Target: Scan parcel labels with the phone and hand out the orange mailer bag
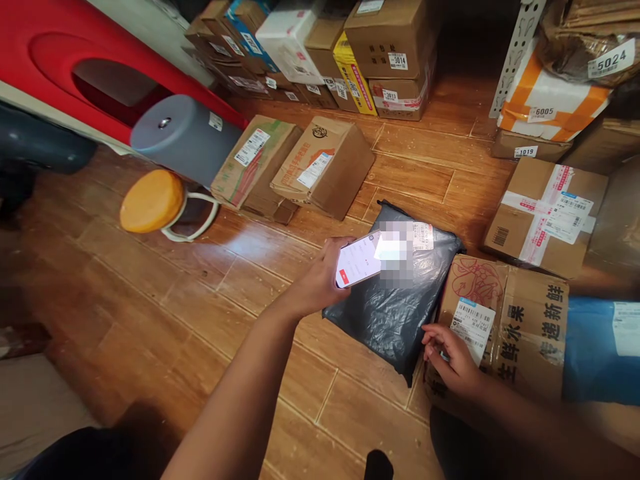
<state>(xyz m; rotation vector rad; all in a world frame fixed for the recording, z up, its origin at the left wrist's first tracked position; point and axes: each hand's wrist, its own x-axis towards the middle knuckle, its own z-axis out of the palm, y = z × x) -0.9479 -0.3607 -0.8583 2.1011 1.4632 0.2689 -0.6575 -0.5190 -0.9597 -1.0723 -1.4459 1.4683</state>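
Note:
My left hand (326, 283) is closed around a smartphone (356, 261) with a lit white screen and a red button. The phone is over a black plastic parcel bag (385, 327) lying on the floor, and its bright light falls on the bag's label. Part of that label is blurred out. My right hand (454, 363) has its fingers loosely bent and apart, with nothing visible in them. It is beside the bag's right edge, over a cardboard fruit box (530, 320) with a white shipping label; whether it touches either cannot be told.
Two cardboard boxes (325, 167) stand beyond the bag, near a grey cylinder (185, 137) and a yellow-topped stool (153, 200). Numbered parcels line the back. A taped carton (545, 217) and a blue parcel (600, 350) are on the right.

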